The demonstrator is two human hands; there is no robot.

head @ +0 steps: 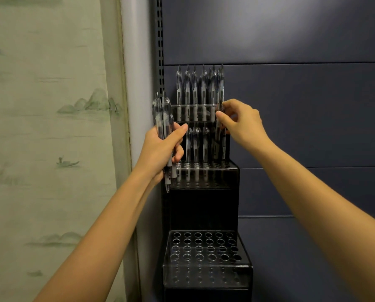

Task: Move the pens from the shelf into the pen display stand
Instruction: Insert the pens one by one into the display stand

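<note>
"Bare forearms are reaching up from below, and between them the lowest step [207, 268] of the pen display stand [204, 210] is showing rows of round holes in a clear, glossy plate over a black boxy body."

"What are the hands doing?"

"The left hand [162, 149] is wrapping fingers and thumb round a bundle of pens [161, 114], which have clear barrels, pale grips and dark clips and are standing upright just left of the stand. The right hand [241, 123] is pinching a single pen [218, 131] between thumb and fingertips at the right end of the middle step. I can't tell whether its tip is sitting in a hole."

"Are any pens in the stand?"

"Several middle-step pens [196, 144] are standing upright, and a fuller top row [195, 88] is lining up behind them. Beyond that, a matte dark blue panel [302, 116] is running across, with a slotted metal upright [159, 51] at its left and a pale green hill-patterned fabric [51, 105] hanging beside it."
</note>
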